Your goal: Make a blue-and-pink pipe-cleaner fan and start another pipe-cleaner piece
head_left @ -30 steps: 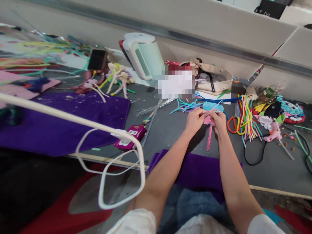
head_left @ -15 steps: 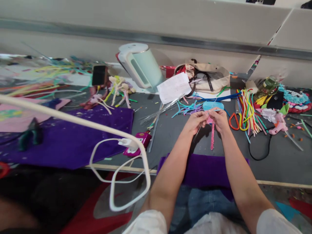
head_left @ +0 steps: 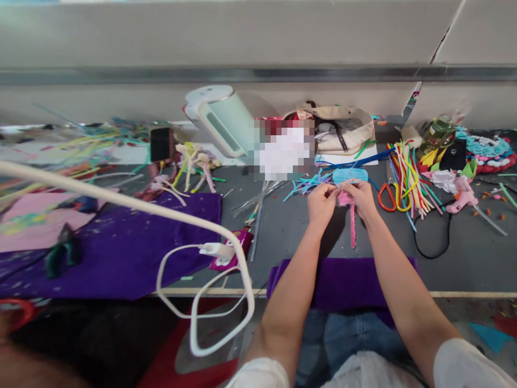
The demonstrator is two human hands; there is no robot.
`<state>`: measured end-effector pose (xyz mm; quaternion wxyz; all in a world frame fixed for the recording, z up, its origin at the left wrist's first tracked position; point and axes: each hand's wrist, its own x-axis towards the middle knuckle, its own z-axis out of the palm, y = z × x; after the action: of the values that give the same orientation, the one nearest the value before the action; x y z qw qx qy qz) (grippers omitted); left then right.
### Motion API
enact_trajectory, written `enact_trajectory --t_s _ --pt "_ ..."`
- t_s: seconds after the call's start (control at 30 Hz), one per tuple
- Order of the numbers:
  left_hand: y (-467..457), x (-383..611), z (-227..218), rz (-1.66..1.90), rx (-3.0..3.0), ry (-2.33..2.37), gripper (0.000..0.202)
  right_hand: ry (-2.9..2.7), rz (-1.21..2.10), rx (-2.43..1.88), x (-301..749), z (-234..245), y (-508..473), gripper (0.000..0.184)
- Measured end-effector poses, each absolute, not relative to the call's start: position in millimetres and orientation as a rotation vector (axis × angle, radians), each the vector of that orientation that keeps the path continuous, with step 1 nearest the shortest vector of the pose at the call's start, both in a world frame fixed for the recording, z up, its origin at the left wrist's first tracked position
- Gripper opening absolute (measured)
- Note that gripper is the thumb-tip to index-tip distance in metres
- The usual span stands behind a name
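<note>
Over the grey table my left hand (head_left: 323, 206) and my right hand (head_left: 360, 197) are close together, their fingertips pinched. Between them is a pink fuzzy pipe-cleaner piece (head_left: 346, 199), with a pink strip (head_left: 353, 229) hanging toward me. Exactly where the fingers grip it is partly hidden. Just beyond my fingertips lies a flat light-blue pipe-cleaner piece (head_left: 350, 175). Blue and purple pipe-cleaner sprigs (head_left: 309, 183) lie to its left. Beside my right hand are orange-handled scissors (head_left: 386, 198) and a bundle of coloured pipe cleaners (head_left: 412, 180).
A rolled purple cloth (head_left: 347, 283) lies at the table edge under my forearms. To the left, a white cable (head_left: 141, 207) crosses above another purple cloth (head_left: 133, 258). A pale green kettle (head_left: 222, 121) and a beige bag (head_left: 355, 129) stand behind. A pink glue gun (head_left: 460, 195) lies at right.
The view has shifted slightly. My left hand has turned a little and its fingers are drawn in closer; the pink piece stays between my hands.
</note>
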<state>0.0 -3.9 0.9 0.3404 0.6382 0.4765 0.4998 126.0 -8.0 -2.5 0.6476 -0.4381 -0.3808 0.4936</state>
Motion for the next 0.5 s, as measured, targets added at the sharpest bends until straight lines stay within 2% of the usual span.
enact_trajectory --t_s 0.3,0.5 --pt "-4 -7 17 0.871 0.921 0.800 0.041 -0.816 1.373 -0.818 128 12 -17 0.026" --pt "-4 -4 13 1.019 0.993 0.927 0.047 -0.769 1.158 -0.903 125 7 -13 0.027"
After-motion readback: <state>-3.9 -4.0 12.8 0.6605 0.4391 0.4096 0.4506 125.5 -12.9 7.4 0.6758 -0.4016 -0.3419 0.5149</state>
